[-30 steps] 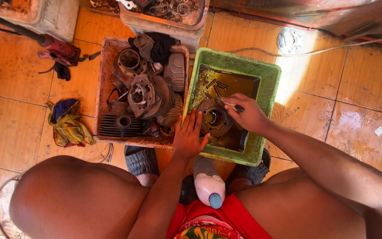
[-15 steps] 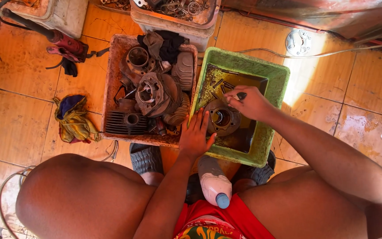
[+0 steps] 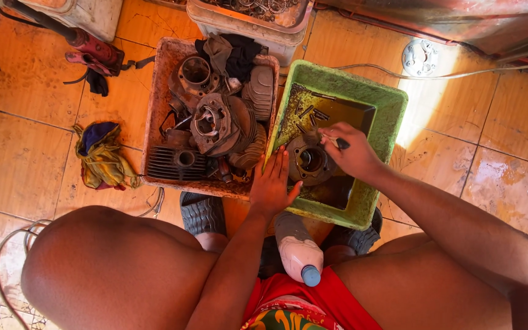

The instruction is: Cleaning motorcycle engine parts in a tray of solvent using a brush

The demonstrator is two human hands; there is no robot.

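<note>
Over the green tub on the orange tiled floor, the round metal engine part sits in dark liquid and looks to be mid-scrub, so the next stroke would call for holding it steady. Her left hand lies flat, fingers spread, on the tub's near edge beside the part (apparently bracing it). Her right hand is curled around a dark-handled brush over the part.

Orange tile floor under me, stained and worn — bright sun patch on the right. Round metal drain cover nearby, white cable across it — crumpled rag left.
</note>
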